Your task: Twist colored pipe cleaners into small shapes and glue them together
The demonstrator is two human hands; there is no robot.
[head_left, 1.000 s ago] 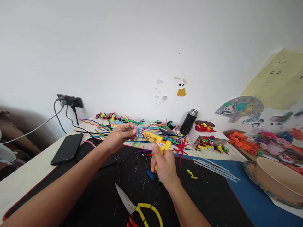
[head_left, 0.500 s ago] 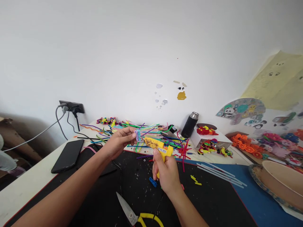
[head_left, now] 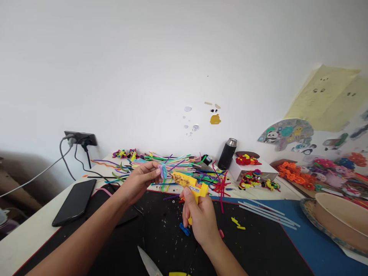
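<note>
Pinched in the fingers of my left hand [head_left: 145,177] is a small lilac and light-blue pipe cleaner piece [head_left: 163,171]. My right hand [head_left: 198,214] is wrapped round the handle of a yellow hot glue gun [head_left: 186,181], whose barrel is stained brown. The gun's nozzle points left and is at or very close to the pipe cleaner piece; I cannot tell whether they touch. Behind both hands lies a heap of many-coloured pipe cleaners [head_left: 184,163]. Below my right hand a blue twisted piece [head_left: 184,229] rests on the black mat [head_left: 161,214].
Scissors [head_left: 148,262] lie at the front edge of view. A phone [head_left: 75,202] is at the left, below a wall socket [head_left: 81,138] with cables. At the right are a black flask [head_left: 227,154], clear glue sticks [head_left: 267,214], yellow bits [head_left: 235,221] and a bowl [head_left: 342,214].
The view has tilted up and shifted slightly right, so the scissors show less. Both hands keep their holds, with the glue gun's nozzle still close to the pipe cleaner piece.
</note>
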